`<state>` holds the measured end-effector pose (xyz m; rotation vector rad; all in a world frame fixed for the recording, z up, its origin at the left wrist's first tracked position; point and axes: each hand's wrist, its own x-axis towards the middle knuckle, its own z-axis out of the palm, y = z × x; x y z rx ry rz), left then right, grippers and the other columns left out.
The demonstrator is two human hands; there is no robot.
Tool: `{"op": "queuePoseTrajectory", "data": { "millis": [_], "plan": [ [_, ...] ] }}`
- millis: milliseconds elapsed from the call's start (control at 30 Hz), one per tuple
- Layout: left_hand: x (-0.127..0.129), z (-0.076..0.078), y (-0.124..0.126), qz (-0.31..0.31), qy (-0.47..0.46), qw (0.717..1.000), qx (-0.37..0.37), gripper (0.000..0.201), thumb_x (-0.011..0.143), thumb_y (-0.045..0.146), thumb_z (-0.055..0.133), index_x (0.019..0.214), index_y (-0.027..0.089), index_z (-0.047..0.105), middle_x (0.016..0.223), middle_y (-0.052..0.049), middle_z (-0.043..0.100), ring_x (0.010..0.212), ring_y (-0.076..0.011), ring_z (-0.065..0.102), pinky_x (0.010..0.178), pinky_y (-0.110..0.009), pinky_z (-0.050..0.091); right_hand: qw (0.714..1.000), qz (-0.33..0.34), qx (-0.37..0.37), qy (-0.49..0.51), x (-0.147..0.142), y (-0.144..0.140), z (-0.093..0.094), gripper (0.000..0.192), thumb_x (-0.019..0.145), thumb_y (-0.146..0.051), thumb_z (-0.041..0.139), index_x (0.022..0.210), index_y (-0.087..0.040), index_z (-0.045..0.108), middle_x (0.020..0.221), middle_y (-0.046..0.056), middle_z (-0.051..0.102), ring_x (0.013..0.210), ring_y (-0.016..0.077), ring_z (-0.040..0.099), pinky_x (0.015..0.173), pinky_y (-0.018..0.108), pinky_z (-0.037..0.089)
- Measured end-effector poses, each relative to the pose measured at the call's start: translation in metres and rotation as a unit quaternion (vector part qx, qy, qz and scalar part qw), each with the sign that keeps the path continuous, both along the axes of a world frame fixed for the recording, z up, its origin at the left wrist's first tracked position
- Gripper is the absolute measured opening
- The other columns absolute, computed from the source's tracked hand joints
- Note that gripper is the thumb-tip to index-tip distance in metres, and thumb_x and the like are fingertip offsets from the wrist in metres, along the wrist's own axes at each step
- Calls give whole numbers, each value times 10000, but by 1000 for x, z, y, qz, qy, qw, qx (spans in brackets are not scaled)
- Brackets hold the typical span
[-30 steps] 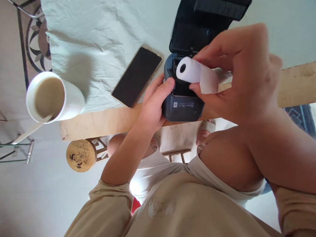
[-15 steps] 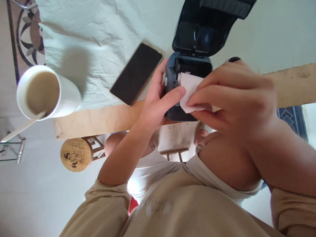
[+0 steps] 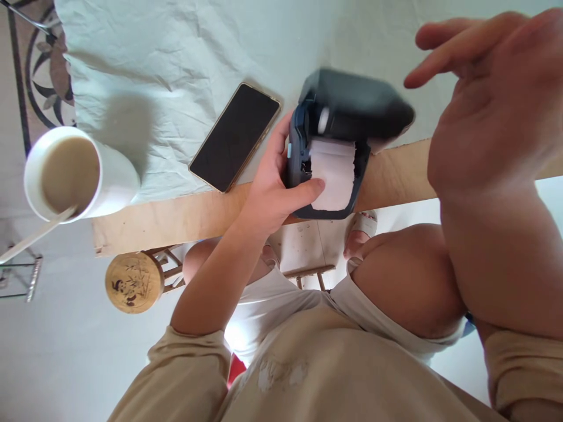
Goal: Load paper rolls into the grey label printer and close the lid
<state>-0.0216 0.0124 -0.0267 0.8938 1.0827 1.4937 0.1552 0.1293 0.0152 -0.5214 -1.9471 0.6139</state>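
My left hand (image 3: 281, 187) grips a small dark label printer (image 3: 295, 170) at its left side. The thumb presses on a strip of white paper (image 3: 335, 170) that lies over the printer's front. Above it the printer's black lid (image 3: 360, 99) is partly lowered and blurred by motion, its right end near my right hand. My right hand (image 3: 497, 99) is raised to the right, palm showing, fingers stretched out, holding nothing. The paper roll inside the printer is mostly hidden by the lid.
A phone (image 3: 235, 136) lies on the pale cloth (image 3: 176, 70) left of the printer. Further left stands a white cup (image 3: 116, 181) of brownish drink with a spoon handle (image 3: 37, 237). The wooden table edge (image 3: 176, 220) runs across, above a round stool (image 3: 134, 281).
My right hand has let go of the paper and moved up and right. The lid has swung down from upright toward the printer. The paper strip now lies flat over the front.
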Motion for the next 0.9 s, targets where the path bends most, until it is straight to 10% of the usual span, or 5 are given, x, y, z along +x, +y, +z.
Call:
{"op": "queuePoseTrajectory", "data": {
  "millis": [100, 233, 367, 533, 900],
  "plan": [
    [0, -2, 0, 3, 1, 1000, 8, 845, 605, 331, 832, 1369, 277, 476, 1303, -70, 589, 1262, -308, 574, 1056, -420, 510, 999, 36, -11, 30, -2, -4, 2, 331, 968, -316, 464, 1180, -125, 631, 1051, 70, 647, 955, 139, 675, 903, 314, 545],
    [4, 2, -2, -7, -12, 999, 33, 748, 660, 446, 806, 1315, 286, 483, 1271, -55, 590, 1280, -290, 560, 1071, -408, 497, 975, 53, 53, -207, -1, -13, 3, 460, 919, -458, 517, 1242, -135, 563, 1218, 116, 615, 1225, 239, 590, 1048, 451, 493],
    [9, 10, -5, -6, -10, 1000, -12, 467, 834, 559, 635, 1174, 251, 546, 950, -29, 609, 989, -220, 678, 829, -331, 568, 951, 36, 79, -296, 0, -15, 3, 598, 858, -652, 529, 1276, -225, 509, 1235, 77, 615, 1098, 197, 633, 1016, 465, 509],
    [10, 16, -5, 5, -8, 1000, -19, 393, 837, 521, 658, 1108, 244, 590, 825, -5, 559, 768, -129, 653, 610, -200, 492, 943, 21, 14, -331, -2, -13, 2, 675, 811, -751, 510, 1274, -261, 483, 1253, 41, 596, 947, 155, 645, 1212, 667, 175],
    [12, 20, 2, 1, -104, 994, 19, 351, 968, 496, 417, 1131, 260, 620, 1158, -7, 653, 1367, -183, 499, 1083, -304, 487, 961, -28, 117, -248, -1, -25, 0, 552, 878, -612, 525, 1252, -205, 522, 1280, 77, 591, 1186, 231, 598, 1093, 494, 387]
  ]
}}
